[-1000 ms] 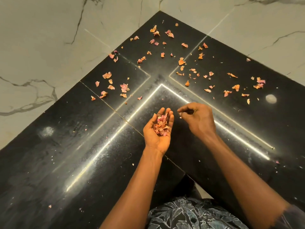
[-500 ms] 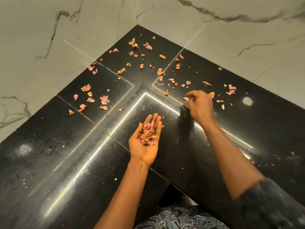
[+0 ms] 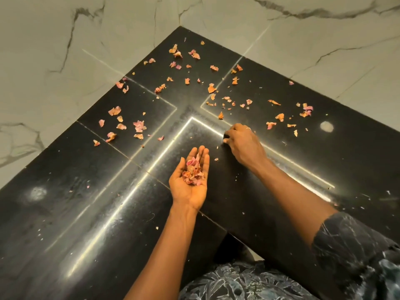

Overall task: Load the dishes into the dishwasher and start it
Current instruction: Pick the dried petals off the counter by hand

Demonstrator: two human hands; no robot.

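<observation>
We cup loose petals; the dishes and dishwasher are nowhere in view.
Our left hand [image 3: 190, 188] lies palm up with relaxed fingers, carrying a heap of petals [image 3: 192, 173]. Just beyond it to the right, our right hand [image 3: 242, 141] curls its fingers onto the black floor [image 3: 86, 202]; we cannot tell whether it is pinching anything. Scattered petals [image 3: 138, 125] lie farther beyond the left hand. We judge them featherlight and brittle, best pinched singly at an edge.
</observation>
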